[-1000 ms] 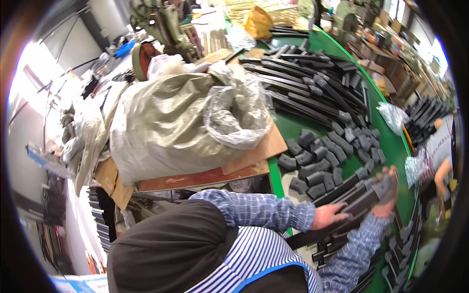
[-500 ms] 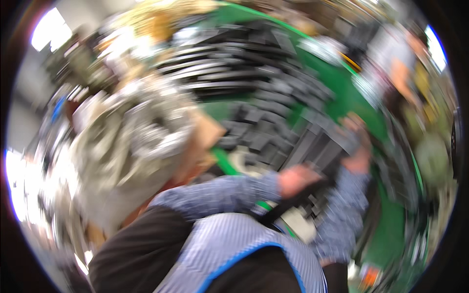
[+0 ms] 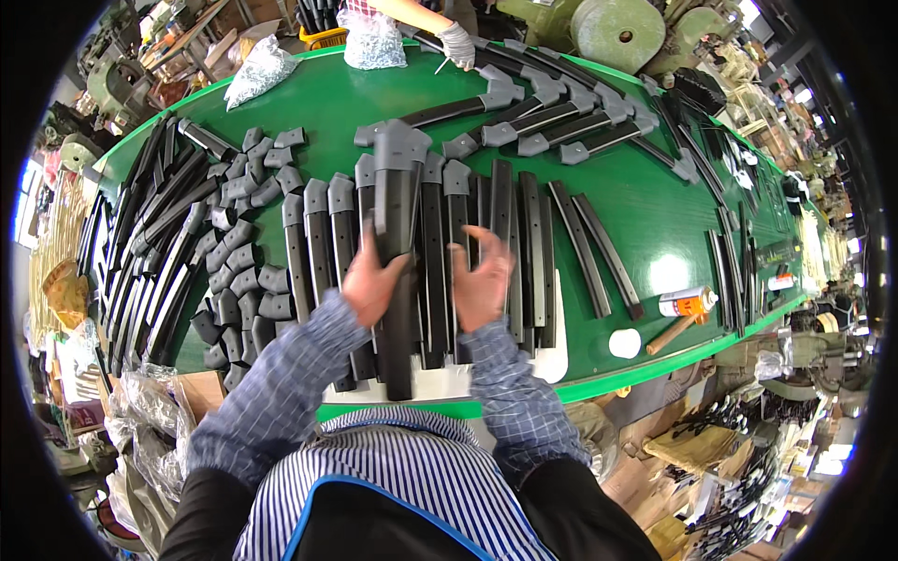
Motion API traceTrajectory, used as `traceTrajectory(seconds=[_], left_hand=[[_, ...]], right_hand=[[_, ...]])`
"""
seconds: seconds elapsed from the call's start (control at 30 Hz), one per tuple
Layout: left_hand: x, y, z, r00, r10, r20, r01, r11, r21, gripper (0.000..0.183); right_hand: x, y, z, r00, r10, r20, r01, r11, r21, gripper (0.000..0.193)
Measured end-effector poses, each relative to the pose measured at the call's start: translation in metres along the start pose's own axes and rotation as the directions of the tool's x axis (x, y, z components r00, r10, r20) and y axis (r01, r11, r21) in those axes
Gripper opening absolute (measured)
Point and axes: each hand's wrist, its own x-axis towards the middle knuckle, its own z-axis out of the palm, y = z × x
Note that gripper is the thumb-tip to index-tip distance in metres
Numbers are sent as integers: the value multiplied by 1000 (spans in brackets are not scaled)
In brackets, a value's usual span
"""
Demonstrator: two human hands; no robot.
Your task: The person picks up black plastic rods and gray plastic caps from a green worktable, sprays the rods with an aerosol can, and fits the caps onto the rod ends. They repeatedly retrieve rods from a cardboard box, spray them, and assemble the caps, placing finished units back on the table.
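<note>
My left hand (image 3: 372,280) is closed around a long black bar (image 3: 398,346) with a grey elbow fitting (image 3: 400,145) at its far end. This bar is raised over a row of similar black bars (image 3: 321,252), several capped with grey fittings. My right hand (image 3: 482,279) hovers over the row just right of the held bar, thumb and fingers spread, nothing visible in it. Loose grey elbow fittings (image 3: 245,257) lie left of the row. Part of a white board (image 3: 555,360) shows beneath the bars.
Black bars (image 3: 154,248) are heaped on the green table (image 3: 655,220) at left. Joined bars and fittings (image 3: 571,126) lie at the far side, near another person's gloved hand (image 3: 457,45). At right are a hammer (image 3: 670,336), a spray can (image 3: 687,301) and a white round container (image 3: 625,343).
The view has swung from a blurred, turned angle to face the table squarely. Both hands were near dark bars and grey pieces; now my left hand grips one bar and the right is spread apart.
</note>
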Motion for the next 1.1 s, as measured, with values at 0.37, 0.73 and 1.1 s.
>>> traceTrajectory(seconds=[0.37, 0.73, 1.1], left_hand=[[75, -34, 95, 987, 94, -129, 25, 704, 709, 71], [-2, -28, -143, 960, -250, -126, 2, 457, -889, 39], [-64, -56, -320, 979, -118, -169, -172, -14, -985, 74]], right_hand=[[36, 89, 0, 979, 108, 172, -51, 951, -305, 101], [24, -105, 71, 725, -357, 590, 165, 920, 355, 31], [117, -127, 424, 659, -27, 752, 487, 777, -399, 59]])
